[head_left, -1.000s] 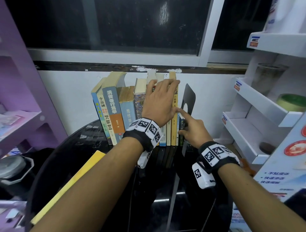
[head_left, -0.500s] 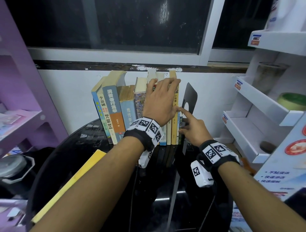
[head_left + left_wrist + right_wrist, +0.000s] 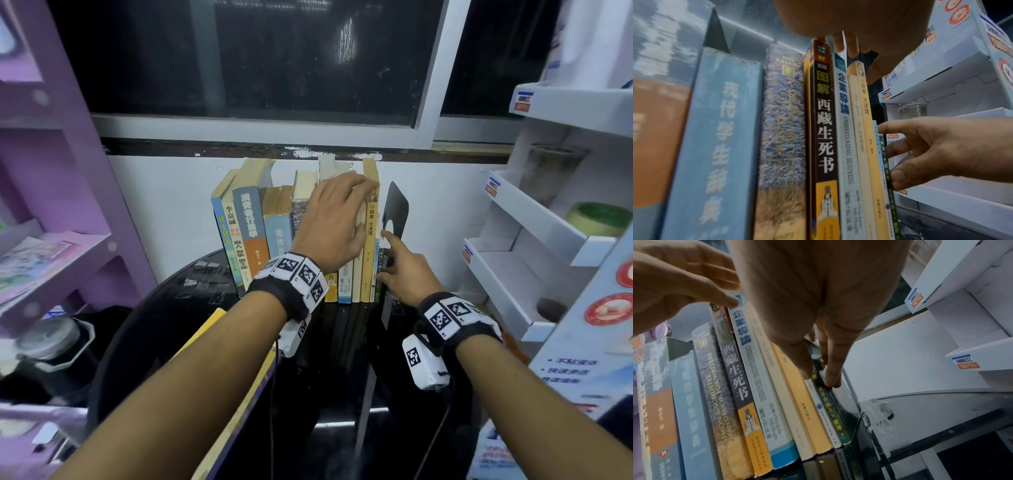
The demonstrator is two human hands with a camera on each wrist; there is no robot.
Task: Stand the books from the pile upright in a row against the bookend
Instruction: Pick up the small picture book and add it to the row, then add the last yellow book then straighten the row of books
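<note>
A row of books stands upright on the black table, its right end against the black bookend. My left hand lies over the tops of the middle books, fingers draped behind them and thumb on a spine. My right hand is at the row's right end. Its thumb and fingers pinch the thin green book beside the bookend, and its index finger points up along the bookend. One yellow book lies flat at the front left, partly under my left forearm.
A purple shelf unit stands to the left of the table. A white display rack stands close on the right. The white wall and a dark window are straight behind the row. A dark lidded jar sits low on the left.
</note>
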